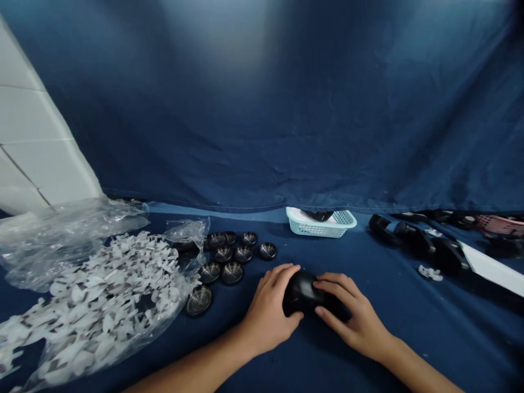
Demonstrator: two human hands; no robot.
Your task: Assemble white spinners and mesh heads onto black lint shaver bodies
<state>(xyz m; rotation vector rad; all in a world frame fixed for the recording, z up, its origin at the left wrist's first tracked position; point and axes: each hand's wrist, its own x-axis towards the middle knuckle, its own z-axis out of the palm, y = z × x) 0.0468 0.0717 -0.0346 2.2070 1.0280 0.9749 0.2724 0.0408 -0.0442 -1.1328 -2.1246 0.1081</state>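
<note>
Left hand (269, 314) and right hand (359, 319) clasp one black piece (305, 292), apparently rounded, partly hidden. Left of it, black discs (232, 273); beyond it, a pale-blue basket (319, 230)

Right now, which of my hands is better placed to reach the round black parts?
Probably your left hand: the parts lie on its side. Your right hand is farther, across the black object both hold.

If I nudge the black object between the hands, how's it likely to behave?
The black object looks glossy, so it may be slippery. Its rounded top suggests it could roll if pushed. It shows no visible sag between left hand and right hand, so it's probably stiff.
</note>
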